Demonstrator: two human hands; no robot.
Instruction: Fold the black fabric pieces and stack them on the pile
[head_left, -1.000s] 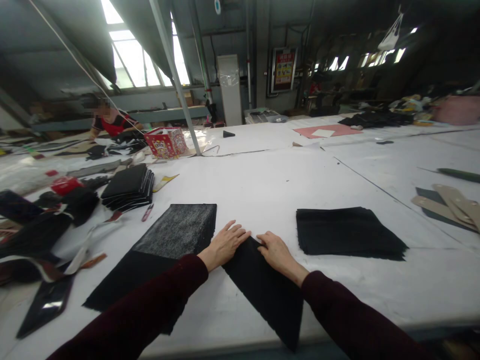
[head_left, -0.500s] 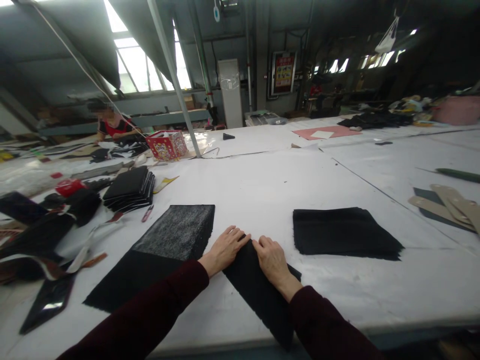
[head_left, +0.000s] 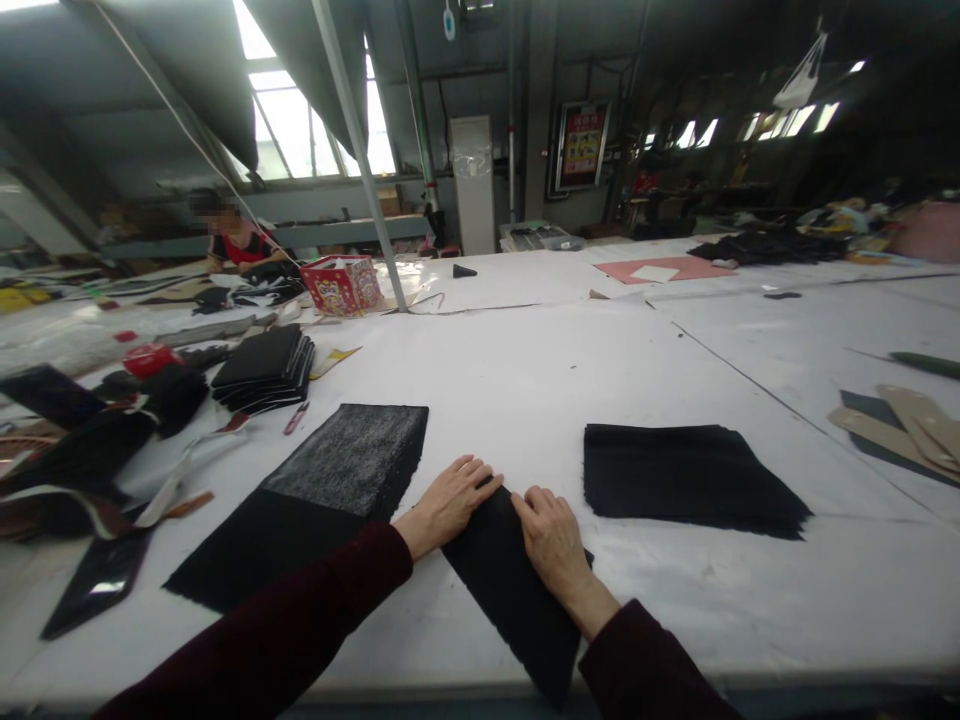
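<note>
A folded piece of black fabric (head_left: 506, 570) lies slantwise before me, its lower corner reaching the table's front edge. My left hand (head_left: 454, 500) rests on its upper end, fingers stretched over the top edge, thumb side hidden. On the other side, my right hand (head_left: 551, 540) is closed at the fabric's right edge, fingers bent and fingertips near the top corner. Left of my hands lies a larger black fabric piece (head_left: 277, 550) under a speckled grey-black stack (head_left: 352, 455). To the right sits a stack of black fabric pieces (head_left: 686, 475) with ragged edges.
A pile of folded black pieces (head_left: 262, 365), a dark phone-like slab (head_left: 97, 585) and straps (head_left: 67, 500) lie left. Beige strips (head_left: 911, 425) lie at right. Behind stand a red box (head_left: 341, 285) and a slanted pole (head_left: 367, 170). A person (head_left: 240, 245) sits far left.
My right hand has shifted slightly down along the fabric's edge, a little farther from my left hand. The left hand stays nearly in place. The whole view has turned slightly.
</note>
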